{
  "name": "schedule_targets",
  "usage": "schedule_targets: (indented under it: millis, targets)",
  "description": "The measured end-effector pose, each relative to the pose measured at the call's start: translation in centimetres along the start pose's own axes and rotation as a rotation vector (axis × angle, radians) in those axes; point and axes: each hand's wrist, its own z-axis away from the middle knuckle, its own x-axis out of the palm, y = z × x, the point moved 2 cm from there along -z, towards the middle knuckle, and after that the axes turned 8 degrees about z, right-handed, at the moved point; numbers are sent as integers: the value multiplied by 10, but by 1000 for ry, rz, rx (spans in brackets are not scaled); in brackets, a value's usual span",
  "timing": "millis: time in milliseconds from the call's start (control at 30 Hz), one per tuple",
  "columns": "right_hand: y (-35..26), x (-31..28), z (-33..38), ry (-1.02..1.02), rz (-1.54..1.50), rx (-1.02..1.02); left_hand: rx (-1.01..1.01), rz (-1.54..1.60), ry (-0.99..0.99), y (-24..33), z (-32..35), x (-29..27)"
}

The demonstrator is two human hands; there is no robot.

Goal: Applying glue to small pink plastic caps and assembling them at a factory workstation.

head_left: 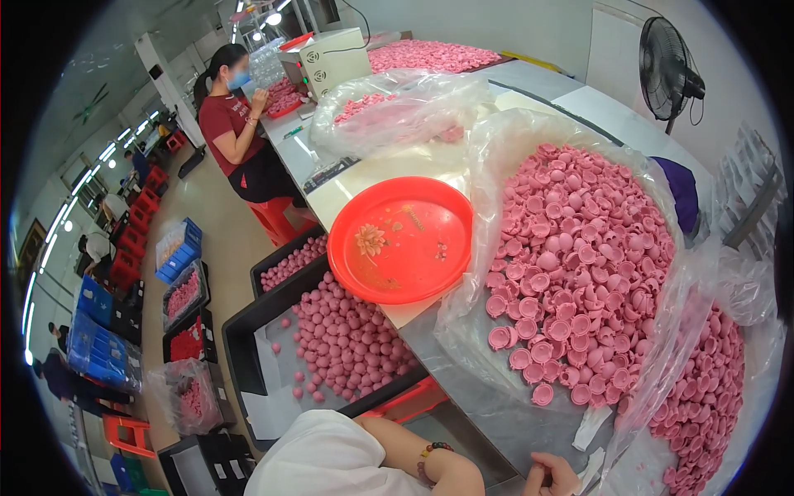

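At the lower edge, a forearm with a bead bracelet (432, 460) comes in, and its hand (552, 477) rests on the steel table (496, 413) with the fingers curled loosely; it holds nothing that shows. Which hand this is I cannot tell for sure; it looks like the left, crossing from the white sleeve (331, 459). No second hand is in view.

Just beside the fingers lies the edge of a clear bag (645, 372), opened wide and heaped with pink caps (579, 264). More caps (703, 397) fill a second fold of plastic to the right.

Left of the heap sits a red tray (401, 240), nearly bare, on a pale board. Below the table edge, a black bin (248, 331) holds pink balls (347, 339).

Farther up the table lies another bag (397, 107) of pink pieces, then a beige machine (331, 62). A person (240, 124) in a dark red shirt works beside it. A fan (666, 70) stands at the right. Blue crates (178, 248) and red stools (136, 223) line the floor on the left.
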Motion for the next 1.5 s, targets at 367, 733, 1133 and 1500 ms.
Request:
schedule_targets:
  millis: [367,733,1133,1500]
  targets:
    - [-1,-3,1,-22,33,46,-10,-27,458,20,-9,-15]
    - [-5,2,0,-9,13,33,-11,-66,440,15,-7,-9]
    - [-4,2,-1,31,21,27,-55,-74,471,18,-7,-4]
    - [-4,2,0,34,23,-50,30,-24,450,18,-11,-4]
